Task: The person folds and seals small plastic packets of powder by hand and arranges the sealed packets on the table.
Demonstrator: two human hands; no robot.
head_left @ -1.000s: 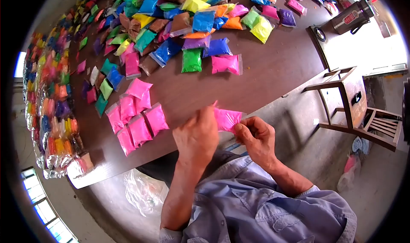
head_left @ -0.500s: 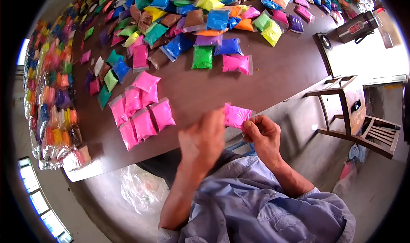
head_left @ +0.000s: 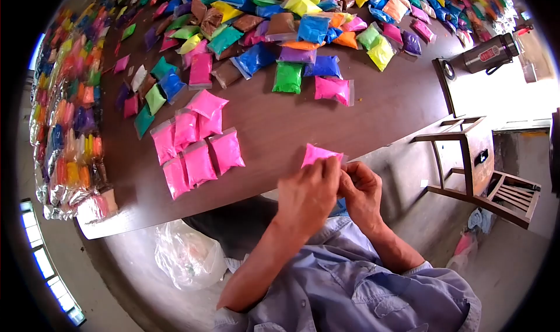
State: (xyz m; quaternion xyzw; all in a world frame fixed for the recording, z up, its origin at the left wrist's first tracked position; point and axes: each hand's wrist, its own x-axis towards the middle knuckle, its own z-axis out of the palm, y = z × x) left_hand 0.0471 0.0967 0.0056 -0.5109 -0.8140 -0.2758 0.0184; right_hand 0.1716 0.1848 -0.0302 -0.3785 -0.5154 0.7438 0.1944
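Observation:
Above my lap, by the front edge of the table, a small pink packet in clear plastic is held between both hands. My left hand has its fingers closed over the near side of the packet and hides much of it. My right hand pinches the packet's right end between thumb and curled fingers. To the left, several similar pink packets lie grouped on the tabletop, some overlapping. Another pink packet lies farther back, near a green packet.
A heap of many-coloured packets covers the back of the brown table. Bundled packets line the left edge. A flask lies at the right. Beyond are a wooden stool and, below left, a plastic bag.
My left hand, blurred before, has moved right and down onto the packet, covering its lower part. My right hand keeps its pinch. The view has shifted slightly.

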